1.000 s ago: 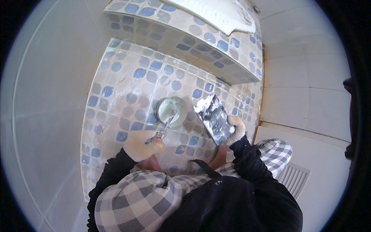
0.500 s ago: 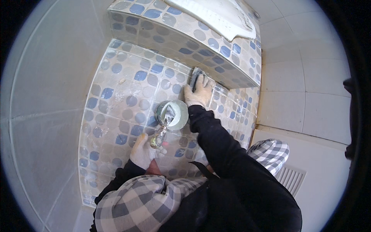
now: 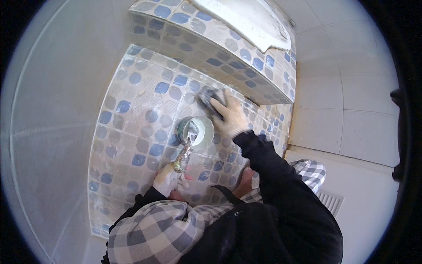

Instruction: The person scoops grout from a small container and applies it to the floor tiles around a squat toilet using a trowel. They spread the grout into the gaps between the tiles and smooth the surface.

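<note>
My gloved right hand [image 3: 233,119] is clamped on a dark, blurred float [image 3: 205,100], which lies at my fingertips over the patterned floor [image 3: 145,105]. Nearer me and left of that grip stands a round pale tub [image 3: 208,133]. A trowel [image 3: 182,160] leans in it, handle toward my gloved left hand [image 3: 166,179]; I can't tell whether those fingers close on it. Beyond my right grip rises a tiled step [image 3: 200,52] bearing a white ceramic fixture [image 3: 250,24].

Greenish bowl [image 3: 208,132]; black sleeve [image 3: 279,178]; grey-white checked trousers [image 3: 151,228].
</note>
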`<act>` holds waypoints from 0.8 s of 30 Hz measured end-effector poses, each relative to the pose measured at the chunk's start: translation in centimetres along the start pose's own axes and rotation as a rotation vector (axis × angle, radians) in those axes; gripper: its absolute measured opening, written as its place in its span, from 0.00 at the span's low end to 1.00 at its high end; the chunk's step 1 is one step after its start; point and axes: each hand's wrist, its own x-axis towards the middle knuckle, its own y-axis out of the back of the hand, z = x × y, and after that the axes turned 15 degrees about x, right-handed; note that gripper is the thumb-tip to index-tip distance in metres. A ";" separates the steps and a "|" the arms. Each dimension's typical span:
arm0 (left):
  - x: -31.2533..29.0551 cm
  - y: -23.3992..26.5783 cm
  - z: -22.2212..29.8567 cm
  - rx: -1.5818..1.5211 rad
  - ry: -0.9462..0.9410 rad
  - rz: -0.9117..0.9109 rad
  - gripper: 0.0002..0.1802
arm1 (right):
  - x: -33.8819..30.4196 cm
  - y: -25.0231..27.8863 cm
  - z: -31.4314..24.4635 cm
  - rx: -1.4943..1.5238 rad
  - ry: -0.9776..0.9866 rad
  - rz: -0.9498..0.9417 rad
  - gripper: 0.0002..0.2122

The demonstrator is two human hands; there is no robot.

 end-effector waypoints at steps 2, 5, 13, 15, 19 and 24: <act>0.0 -0.4 0.2 0.033 0.009 0.039 0.30 | 3.9 -0.6 -0.3 0.028 0.223 0.031 0.22; -0.1 -0.8 0.2 0.058 0.021 0.086 0.31 | 9.1 -2.3 -1.2 -0.013 0.216 -0.003 0.24; 0.0 -1.3 0.2 0.127 0.004 0.169 0.34 | 5.4 0.0 5.2 -0.034 -0.065 -0.128 0.18; 0.0 -1.4 0.5 0.113 0.001 0.162 0.35 | 1.8 1.9 8.4 -0.128 -0.133 -0.153 0.22; 0.2 -1.8 1.4 0.018 0.035 0.160 0.34 | -5.2 5.7 14.6 -0.404 -0.051 -0.235 0.26; 0.2 -2.4 2.0 -0.115 0.067 0.152 0.34 | -7.7 7.1 18.2 -0.359 -0.220 -0.359 0.20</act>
